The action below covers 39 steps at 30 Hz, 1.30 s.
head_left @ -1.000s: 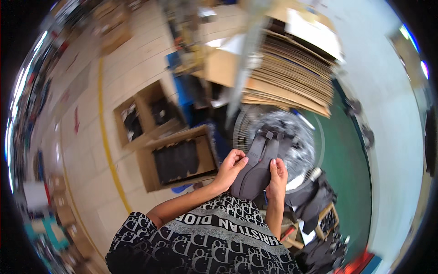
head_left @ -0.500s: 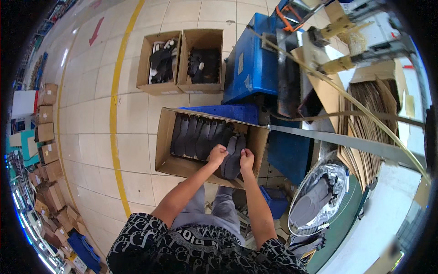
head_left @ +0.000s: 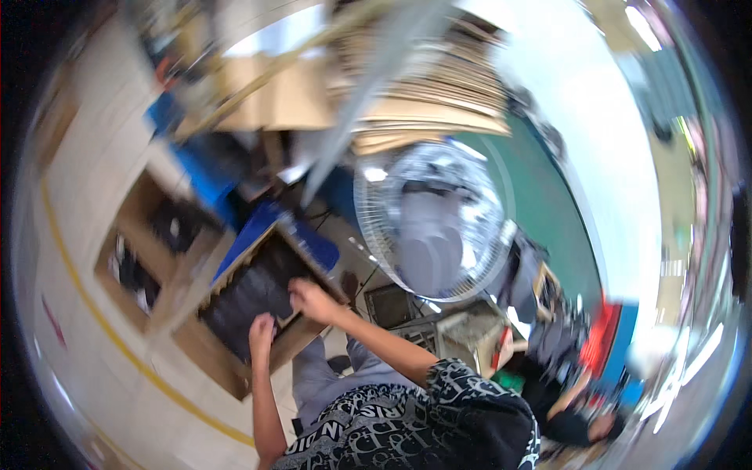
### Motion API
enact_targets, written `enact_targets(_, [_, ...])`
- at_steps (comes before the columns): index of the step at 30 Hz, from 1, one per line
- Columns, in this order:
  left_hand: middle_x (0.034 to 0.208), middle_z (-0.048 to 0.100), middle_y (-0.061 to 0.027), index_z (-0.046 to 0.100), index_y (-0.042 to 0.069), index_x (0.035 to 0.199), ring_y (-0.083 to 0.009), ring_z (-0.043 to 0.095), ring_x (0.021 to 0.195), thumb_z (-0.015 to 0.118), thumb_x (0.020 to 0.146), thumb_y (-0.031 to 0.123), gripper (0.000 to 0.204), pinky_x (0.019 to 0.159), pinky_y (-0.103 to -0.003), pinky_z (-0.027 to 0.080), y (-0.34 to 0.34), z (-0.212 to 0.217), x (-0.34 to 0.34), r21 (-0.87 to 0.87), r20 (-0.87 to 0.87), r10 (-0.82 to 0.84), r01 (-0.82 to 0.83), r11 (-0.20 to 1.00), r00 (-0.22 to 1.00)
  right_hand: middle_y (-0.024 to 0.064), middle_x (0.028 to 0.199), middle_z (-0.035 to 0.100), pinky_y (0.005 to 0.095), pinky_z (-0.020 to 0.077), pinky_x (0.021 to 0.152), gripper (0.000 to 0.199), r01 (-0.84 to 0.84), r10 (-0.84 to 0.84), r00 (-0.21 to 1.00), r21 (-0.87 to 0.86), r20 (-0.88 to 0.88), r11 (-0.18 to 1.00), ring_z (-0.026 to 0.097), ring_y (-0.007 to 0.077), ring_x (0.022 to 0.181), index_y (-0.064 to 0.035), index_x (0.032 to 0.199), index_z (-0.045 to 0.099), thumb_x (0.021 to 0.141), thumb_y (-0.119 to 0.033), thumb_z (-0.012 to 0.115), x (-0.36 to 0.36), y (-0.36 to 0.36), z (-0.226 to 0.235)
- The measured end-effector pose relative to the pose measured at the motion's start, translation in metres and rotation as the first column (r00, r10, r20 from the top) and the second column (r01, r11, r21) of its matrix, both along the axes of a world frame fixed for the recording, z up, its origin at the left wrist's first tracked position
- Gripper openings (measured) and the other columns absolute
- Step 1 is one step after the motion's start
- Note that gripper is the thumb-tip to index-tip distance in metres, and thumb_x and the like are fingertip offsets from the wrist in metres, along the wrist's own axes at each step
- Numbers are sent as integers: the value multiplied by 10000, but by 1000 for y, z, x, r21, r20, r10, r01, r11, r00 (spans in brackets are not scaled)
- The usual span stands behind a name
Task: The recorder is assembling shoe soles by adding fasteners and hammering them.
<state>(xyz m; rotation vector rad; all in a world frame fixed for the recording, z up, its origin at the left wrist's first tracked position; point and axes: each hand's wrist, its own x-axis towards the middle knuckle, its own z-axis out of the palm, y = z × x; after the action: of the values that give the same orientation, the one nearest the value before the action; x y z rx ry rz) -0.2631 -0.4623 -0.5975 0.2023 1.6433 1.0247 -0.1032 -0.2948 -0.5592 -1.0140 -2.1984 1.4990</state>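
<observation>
Both bare arms (head_left: 382,338) are pointing forward; the left hand (head_left: 262,337) and right hand (head_left: 311,301) are holding their fingers (head_left: 298,287) bent.

Carton (head_left: 207,354) — dark pieces (head_left: 254,294) inside, wire basket (head_left: 366,233)

My shirt (head_left: 392,427) is black with a dense pale-grey pattern; my trousers (head_left: 325,374) are light grey. Near left, the cardboard box (head_left: 210,359) is plain brown, and the pieces (head_left: 239,317) packed in it are charcoal black. The bin (head_left: 317,249) just beyond it is bright blue. Farther right, grey flat pieces (head_left: 429,254) lie over silvery plastic (head_left: 486,200). Far off, stacked cardboard sheets (head_left: 439,102) are tan; a green surface (head_left: 548,227) spreads right, and a yellow stripe (head_left: 117,338) crosses cream floor tiles (head_left: 94,157) at left.
</observation>
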Motion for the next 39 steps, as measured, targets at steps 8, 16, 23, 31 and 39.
enact_targets(8, [933,660,-35,615,21,1097,-50,515,648,529,967,199,236,540,-184,352,99,248,91,215,-200,-357,396,893,912,72,904,702,294,523,685,258,720,-756,650,-256,-74,645,655,160,756,-16,1018,655,925,-249,595,328,62,313])
enact_targets(16, [889,669,-62,621,10,1085,-102,607,711,576,937,179,229,637,-233,497,275,346,251,407,-458,-521,691,598,720,185,1084,535,435,449,844,578,565,-960,149,777,236,278,536,364,996,-36,1163,490,745,-323,766,537,76,225])
enact_targets(23, [1040,590,-161,582,11,1092,-356,599,941,600,879,219,299,825,-408,485,313,340,333,11,-884,-386,837,547,263,98,790,553,344,457,698,353,893,-956,288,345,57,290,543,243,733,-4,917,511,762,-187,771,552,82,270])
enact_targets(31, [1217,580,-125,549,-5,1213,-181,606,983,622,912,218,381,831,-323,478,337,366,422,439,-210,-688,695,569,695,9,923,553,233,428,742,140,832,-900,274,-387,-339,398,515,84,843,-50,991,545,910,-130,627,493,121,291])
enact_targets(39, [1031,640,-63,556,8,1112,-135,614,911,586,930,81,199,864,-289,484,352,367,417,487,-2,-496,434,758,868,219,1116,564,461,425,912,449,850,-997,35,522,75,70,528,378,1064,48,1177,518,879,-263,643,550,130,291])
